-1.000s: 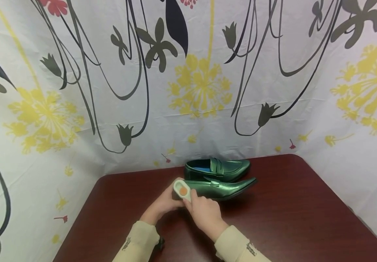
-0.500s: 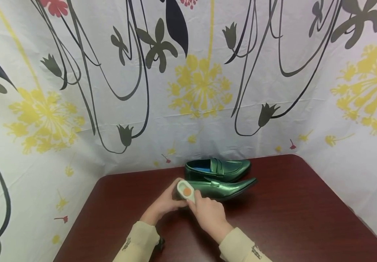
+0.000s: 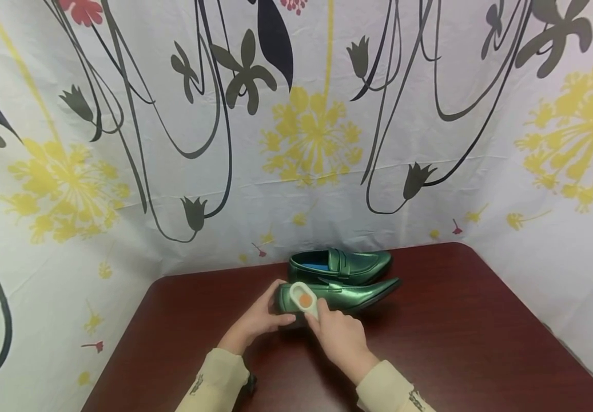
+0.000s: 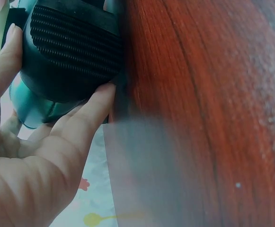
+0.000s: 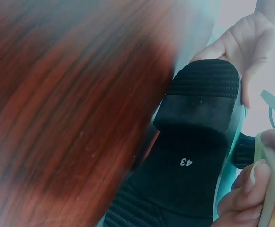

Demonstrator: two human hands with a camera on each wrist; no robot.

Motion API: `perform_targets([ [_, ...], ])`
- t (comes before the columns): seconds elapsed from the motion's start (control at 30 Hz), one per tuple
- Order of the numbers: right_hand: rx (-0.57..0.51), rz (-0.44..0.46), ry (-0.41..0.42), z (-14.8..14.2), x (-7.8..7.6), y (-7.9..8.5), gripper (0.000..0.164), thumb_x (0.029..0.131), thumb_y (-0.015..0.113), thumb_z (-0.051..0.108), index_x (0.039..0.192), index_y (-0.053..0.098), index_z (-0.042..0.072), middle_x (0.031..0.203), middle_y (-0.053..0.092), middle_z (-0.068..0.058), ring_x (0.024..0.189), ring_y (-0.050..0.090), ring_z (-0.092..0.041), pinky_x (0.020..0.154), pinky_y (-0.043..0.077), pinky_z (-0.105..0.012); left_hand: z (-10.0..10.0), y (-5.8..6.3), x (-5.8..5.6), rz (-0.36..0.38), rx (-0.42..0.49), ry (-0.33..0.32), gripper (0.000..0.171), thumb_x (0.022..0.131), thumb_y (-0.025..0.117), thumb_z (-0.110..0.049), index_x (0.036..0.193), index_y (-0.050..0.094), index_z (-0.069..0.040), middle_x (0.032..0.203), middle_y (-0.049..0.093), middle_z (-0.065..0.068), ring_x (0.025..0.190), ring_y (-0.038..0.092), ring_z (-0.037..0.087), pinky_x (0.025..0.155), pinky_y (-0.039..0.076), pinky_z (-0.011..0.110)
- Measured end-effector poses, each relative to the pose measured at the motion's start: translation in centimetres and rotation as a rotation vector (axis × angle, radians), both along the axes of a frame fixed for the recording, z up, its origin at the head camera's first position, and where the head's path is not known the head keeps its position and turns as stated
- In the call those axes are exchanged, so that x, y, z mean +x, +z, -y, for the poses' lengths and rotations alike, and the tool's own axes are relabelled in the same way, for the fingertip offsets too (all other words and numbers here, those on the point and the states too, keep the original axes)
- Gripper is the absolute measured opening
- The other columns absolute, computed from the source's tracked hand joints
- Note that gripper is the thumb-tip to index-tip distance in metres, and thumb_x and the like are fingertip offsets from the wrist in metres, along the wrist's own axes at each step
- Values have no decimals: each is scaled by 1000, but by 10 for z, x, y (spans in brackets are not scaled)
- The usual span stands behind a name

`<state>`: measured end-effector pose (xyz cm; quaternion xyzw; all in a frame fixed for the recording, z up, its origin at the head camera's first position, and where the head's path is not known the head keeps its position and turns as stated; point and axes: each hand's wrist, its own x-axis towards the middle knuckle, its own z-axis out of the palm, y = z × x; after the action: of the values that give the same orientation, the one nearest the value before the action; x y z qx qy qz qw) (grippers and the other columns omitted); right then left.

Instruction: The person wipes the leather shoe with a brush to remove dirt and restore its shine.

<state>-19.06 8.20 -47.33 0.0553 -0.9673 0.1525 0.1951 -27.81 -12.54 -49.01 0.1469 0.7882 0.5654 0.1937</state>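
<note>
A shiny green loafer (image 3: 350, 298) is tilted up on its side, its black sole (image 5: 189, 163) marked 43 facing the person. My left hand (image 3: 259, 320) grips it round the heel; in the left wrist view the thumb and fingers lie on either side of the black heel (image 4: 75, 45). My right hand (image 3: 341, 339) holds a small brush (image 3: 303, 298) with a pale green body and an orange spot. Its short dark bristles (image 5: 245, 151) touch the loafer's near side, just ahead of the heel.
The matching green loafer (image 3: 363, 266) stands upright behind, blue inside, at the back edge of the dark red wooden table (image 3: 461, 320). A white floral cloth (image 3: 255, 189) hangs close behind and on both sides. A small dark object (image 3: 250, 382) shows by the left sleeve.
My right hand has moved the brush to the right along the loafer's side, away from the heel. My left hand keeps its grip, and the loafer stays about where it was.
</note>
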Motion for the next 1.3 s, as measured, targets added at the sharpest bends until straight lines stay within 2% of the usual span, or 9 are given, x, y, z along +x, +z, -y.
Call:
perform_targets([
  [0.13,2,-35,-9,-5,3,-1,33,97,65,43,95,52,12,52,51,-5,38,45,-22,35,32,-35,0,-1,0,1,3,-1,77,84,84,-23,145,39,-37,148,49,13,121,56,31,84,57,50],
  [0.37,-6,12,-16,-13,5,1,33,98,64,43,97,52,12,53,51,-5,39,44,-22,36,32,-36,1,-1,0,15,3,4,78,83,85,-24,145,39,-39,150,48,12,125,54,33,85,57,52],
  [0.97,2,-27,1,-28,7,-2,33,97,65,42,97,51,12,52,49,-5,37,42,-21,35,29,-34,3,3,2,21,-9,9,81,83,85,-27,146,37,-37,152,45,14,125,54,34,87,56,56],
  [1.3,-2,-4,-7,-36,9,-2,34,97,65,42,98,51,11,52,49,-4,38,40,-20,36,30,-34,2,4,1,26,-12,5,80,83,85,-27,146,37,-39,150,46,14,126,52,35,88,56,57],
])
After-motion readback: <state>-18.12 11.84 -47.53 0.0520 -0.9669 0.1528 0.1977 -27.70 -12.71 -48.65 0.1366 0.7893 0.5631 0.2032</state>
